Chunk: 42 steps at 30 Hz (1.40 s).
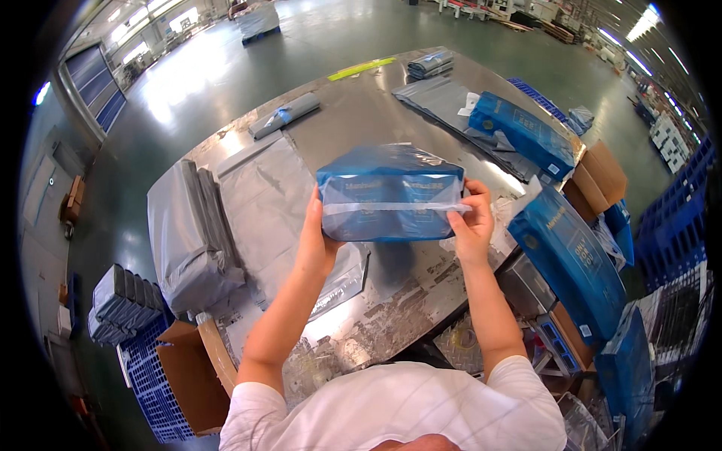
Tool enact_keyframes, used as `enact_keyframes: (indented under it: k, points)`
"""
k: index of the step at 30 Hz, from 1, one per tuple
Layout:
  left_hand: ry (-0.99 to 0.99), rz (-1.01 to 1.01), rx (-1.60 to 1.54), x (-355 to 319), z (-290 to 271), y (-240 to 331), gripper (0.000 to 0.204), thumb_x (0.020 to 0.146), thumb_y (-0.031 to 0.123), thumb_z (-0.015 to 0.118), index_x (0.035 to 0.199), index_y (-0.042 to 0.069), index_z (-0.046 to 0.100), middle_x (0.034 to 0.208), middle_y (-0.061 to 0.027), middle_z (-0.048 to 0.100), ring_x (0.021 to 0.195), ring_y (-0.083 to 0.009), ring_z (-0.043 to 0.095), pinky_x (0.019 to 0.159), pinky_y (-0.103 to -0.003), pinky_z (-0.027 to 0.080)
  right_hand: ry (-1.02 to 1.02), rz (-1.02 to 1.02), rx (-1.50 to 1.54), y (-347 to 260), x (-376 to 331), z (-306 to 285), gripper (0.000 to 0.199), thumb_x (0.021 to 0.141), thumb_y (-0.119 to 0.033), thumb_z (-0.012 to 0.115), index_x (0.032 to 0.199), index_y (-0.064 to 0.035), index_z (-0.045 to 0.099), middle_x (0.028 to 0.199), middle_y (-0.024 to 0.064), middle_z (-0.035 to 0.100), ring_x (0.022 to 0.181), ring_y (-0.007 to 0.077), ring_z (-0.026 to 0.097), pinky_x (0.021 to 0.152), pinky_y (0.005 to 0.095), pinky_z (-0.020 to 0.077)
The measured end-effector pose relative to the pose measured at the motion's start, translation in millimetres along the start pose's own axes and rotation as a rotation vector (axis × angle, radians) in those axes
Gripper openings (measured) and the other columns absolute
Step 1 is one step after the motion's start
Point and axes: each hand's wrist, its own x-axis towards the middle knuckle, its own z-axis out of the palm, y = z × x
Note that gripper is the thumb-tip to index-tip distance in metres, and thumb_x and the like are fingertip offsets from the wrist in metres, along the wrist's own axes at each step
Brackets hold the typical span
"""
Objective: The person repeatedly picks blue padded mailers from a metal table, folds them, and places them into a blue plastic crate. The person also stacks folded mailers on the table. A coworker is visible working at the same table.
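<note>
Over the metal table point(346, 113), I held the blue package point(391, 227), printed with pale lettering point(362, 186). My left hand point(320, 242) gripped one end, fingers curled; my right hand point(474, 222) pinched its whitish strip point(391, 207).

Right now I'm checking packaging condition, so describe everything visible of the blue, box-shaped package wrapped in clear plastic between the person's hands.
The blue, box-shaped package has pale printing under glossy, wrinkled, clear film that looks like plastic. A whitish, translucent strip runs across its near side. It sits lengthwise left to right, over the grey metal table; whether it touches the table is unclear. The left hand holds its left end, the right hand its right, thumb by the strip's end.
</note>
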Motion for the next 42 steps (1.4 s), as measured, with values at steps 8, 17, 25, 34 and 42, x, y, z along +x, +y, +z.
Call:
enact_keyframes:
  k: [8, 17, 25, 34, 42]
  points:
    - [0.132, 0.492, -0.010, 7.0, -20.3, -31.2, 0.022, 0.088, 0.011, 0.054, 0.110, 0.007, 0.054, 0.122, -0.0031, 0.045, 0.104, -0.0155, 0.048, 0.091, -0.032, 0.040, 0.039, 0.077, 0.258, 0.6, -0.5, 19.7, 0.005, 0.082, -0.005, 0.059, 0.082, -0.0011, 0.062, 0.107, 0.0050, 0.043, 0.099, 0.0141, 0.042, 0.086, 0.0263, 0.0344]
    - [0.131, 0.111, -0.311, 1.1, -35.5, -16.1, 0.042, 0.089, 0.042, 0.048, 0.110, 0.006, 0.053, 0.117, -0.0065, 0.052, 0.106, -0.0222, 0.051, 0.090, -0.041, 0.041, 0.218, 0.376, 0.409, 17.3, -6.7, 2.4, 0.021, 0.085, -0.020, 0.055, 0.090, -0.0002, 0.060, 0.112, 0.0074, 0.043, 0.109, 0.0167, 0.041, 0.095, 0.0318, 0.0285]
    - [-0.098, -0.503, 0.035, 50.4, -89.0, -100.4, 0.067, 0.083, 0.055, 0.051, 0.126, 0.004, 0.045, 0.122, -0.0111, 0.053, 0.109, -0.0242, 0.052, 0.095, -0.035, 0.040, 0.056, 1.250, 0.681, 122.6, -47.7, -49.3, 0.061, 0.086, -0.042, 0.051, 0.131, -0.0048, 0.035, 0.133, 0.0151, 0.038, 0.114, 0.0265, 0.045, 0.098, 0.0397, 0.0353]
    - [-0.215, -0.147, 0.441, -140.4, -150.3, -116.2, 0.095, 0.072, 0.028, 0.064, 0.142, 0.005, 0.005, 0.144, -0.0157, 0.019, 0.131, -0.0260, 0.023, 0.106, -0.035, 0.021, -0.068, 1.213, 0.431, 54.5, -171.3, -22.9, 0.072, 0.079, -0.048, 0.059, 0.133, -0.0085, 0.033, 0.130, 0.0133, 0.042, 0.110, 0.0240, 0.050, 0.093, 0.0373, 0.0421]
    - [-0.391, -0.124, 0.796, -270.5, -205.2, -90.3, 0.105, 0.064, 0.024, 0.071, 0.141, 0.003, 0.003, 0.143, -0.0211, 0.015, 0.133, -0.0321, 0.015, 0.108, -0.040, 0.015, -0.422, 1.401, 0.460, 108.0, -203.2, 3.7, 0.085, 0.066, -0.041, 0.074, 0.132, -0.0057, 0.033, 0.129, 0.0114, 0.042, 0.114, 0.0233, 0.046, 0.093, 0.0372, 0.0408]
